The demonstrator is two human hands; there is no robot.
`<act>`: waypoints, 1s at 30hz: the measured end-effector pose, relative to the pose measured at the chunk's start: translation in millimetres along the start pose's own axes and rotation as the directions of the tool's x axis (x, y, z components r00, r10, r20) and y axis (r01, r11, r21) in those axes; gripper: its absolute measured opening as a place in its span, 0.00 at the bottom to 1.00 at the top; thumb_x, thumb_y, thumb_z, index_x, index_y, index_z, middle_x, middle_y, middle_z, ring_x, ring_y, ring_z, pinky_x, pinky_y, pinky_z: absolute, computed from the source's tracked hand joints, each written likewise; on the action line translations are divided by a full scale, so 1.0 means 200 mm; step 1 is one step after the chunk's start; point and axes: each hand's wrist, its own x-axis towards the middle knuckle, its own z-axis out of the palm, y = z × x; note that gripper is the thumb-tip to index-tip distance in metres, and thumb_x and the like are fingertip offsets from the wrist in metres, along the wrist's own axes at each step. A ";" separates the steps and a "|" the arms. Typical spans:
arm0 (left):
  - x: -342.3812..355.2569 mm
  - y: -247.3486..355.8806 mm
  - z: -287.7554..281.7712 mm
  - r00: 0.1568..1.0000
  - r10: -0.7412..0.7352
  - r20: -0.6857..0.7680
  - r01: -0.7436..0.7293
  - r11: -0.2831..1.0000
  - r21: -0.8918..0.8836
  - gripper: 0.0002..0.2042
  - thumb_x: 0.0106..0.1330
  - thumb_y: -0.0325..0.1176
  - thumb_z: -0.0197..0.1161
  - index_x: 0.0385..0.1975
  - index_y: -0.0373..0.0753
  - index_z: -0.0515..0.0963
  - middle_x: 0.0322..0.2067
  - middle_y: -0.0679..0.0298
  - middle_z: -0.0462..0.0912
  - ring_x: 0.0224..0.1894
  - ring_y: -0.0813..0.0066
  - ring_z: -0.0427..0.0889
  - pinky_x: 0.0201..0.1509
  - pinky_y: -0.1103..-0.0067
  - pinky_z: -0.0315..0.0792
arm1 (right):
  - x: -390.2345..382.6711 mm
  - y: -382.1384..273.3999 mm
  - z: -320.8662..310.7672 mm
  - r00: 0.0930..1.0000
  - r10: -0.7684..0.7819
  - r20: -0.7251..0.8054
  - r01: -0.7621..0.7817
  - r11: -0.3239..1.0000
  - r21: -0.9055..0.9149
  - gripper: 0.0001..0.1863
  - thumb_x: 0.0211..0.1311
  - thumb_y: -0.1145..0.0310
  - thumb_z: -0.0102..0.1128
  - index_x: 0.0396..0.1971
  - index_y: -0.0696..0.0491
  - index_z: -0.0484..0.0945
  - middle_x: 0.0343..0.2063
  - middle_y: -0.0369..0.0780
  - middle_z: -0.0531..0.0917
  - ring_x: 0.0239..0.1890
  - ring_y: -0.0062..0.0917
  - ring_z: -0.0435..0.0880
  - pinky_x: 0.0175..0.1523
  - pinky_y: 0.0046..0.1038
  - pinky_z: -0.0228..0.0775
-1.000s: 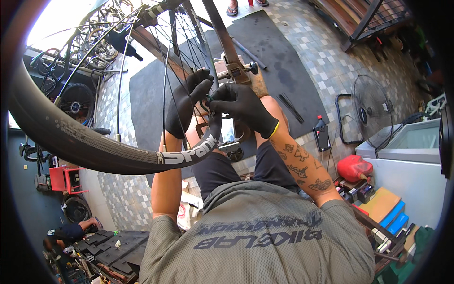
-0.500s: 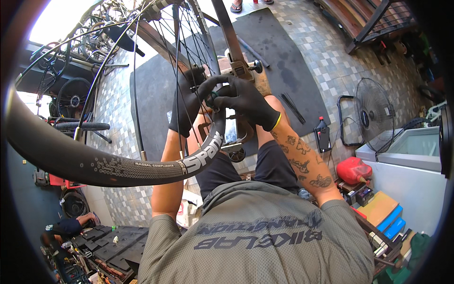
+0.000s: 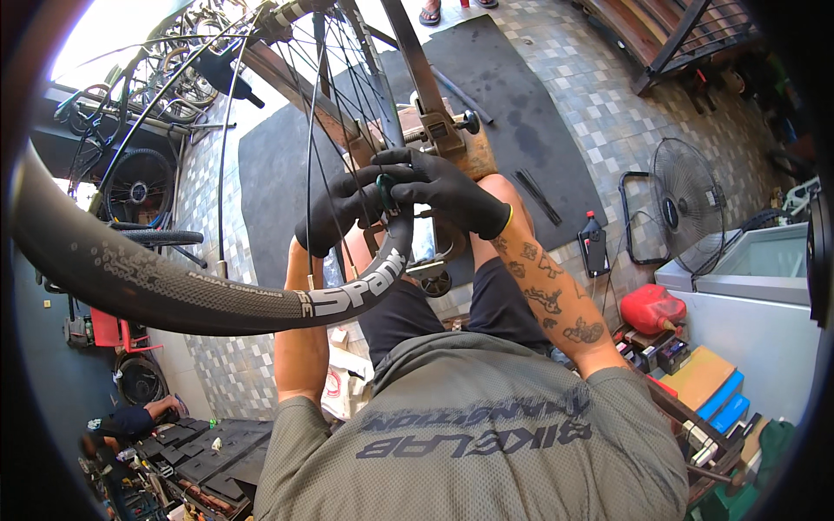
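Note:
A bicycle wheel's black rim (image 3: 217, 304) curves across the left and front, its spokes running up to the hub (image 3: 282, 16). The wheel is mounted in a metal truing stand (image 3: 439, 130) between my knees. At the rim's near right part, a small round green spoke wrench (image 3: 386, 193) sits among the spokes. My left hand (image 3: 334, 204), in a black glove, reaches it from the left with bent fingers. From the right, my gloved right hand (image 3: 447, 187) curls its thumb and fingers around the same spot. The fingertips partly hide the wrench and the spoke end.
Loose black spokes (image 3: 539, 197) lie on the dark mat (image 3: 530, 113). To the right are a dark bottle (image 3: 592, 247), a standing fan (image 3: 684, 208), a red fuel can (image 3: 651, 308) and a white chest freezer (image 3: 756, 321). Bicycles (image 3: 139, 187) crowd the left; a person's feet (image 3: 430, 16) show at the far edge.
The wheel has turned, its near rim and spokes shifting left. My left hand has come down from beside the stand to the spoke wrench. My right hand has stayed close by it.

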 end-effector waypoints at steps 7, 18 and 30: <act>-0.02 0.05 0.08 0.986 0.057 -0.159 -0.045 0.996 0.078 0.12 0.75 0.39 0.66 0.48 0.37 0.83 0.31 0.72 0.82 0.32 0.86 0.76 0.34 0.83 0.69 | -0.02 -0.05 -0.02 0.993 0.001 0.120 0.006 0.998 -0.065 0.43 0.60 0.71 0.70 0.74 0.61 0.59 0.63 0.47 0.76 0.63 0.29 0.79 0.67 0.30 0.74; -0.07 0.24 0.32 0.865 0.301 -0.403 0.117 0.658 0.744 0.15 0.69 0.37 0.72 0.31 0.28 0.82 0.30 0.58 0.84 0.32 0.82 0.83 0.32 0.82 0.74 | 0.01 -0.08 -0.02 0.983 0.018 0.185 -0.015 1.000 -0.019 0.36 0.64 0.73 0.68 0.70 0.63 0.65 0.54 0.44 0.85 0.56 0.25 0.84 0.63 0.29 0.76; 0.02 0.12 -0.07 0.975 -0.019 0.223 0.033 0.998 -0.059 0.22 0.76 0.40 0.65 0.64 0.34 0.77 0.31 0.71 0.81 0.23 0.92 0.69 0.25 0.91 0.61 | 0.00 -0.01 0.01 0.998 0.060 -0.028 -0.060 0.998 0.018 0.30 0.62 0.78 0.69 0.64 0.61 0.72 0.48 0.39 0.86 0.51 0.21 0.85 0.60 0.27 0.78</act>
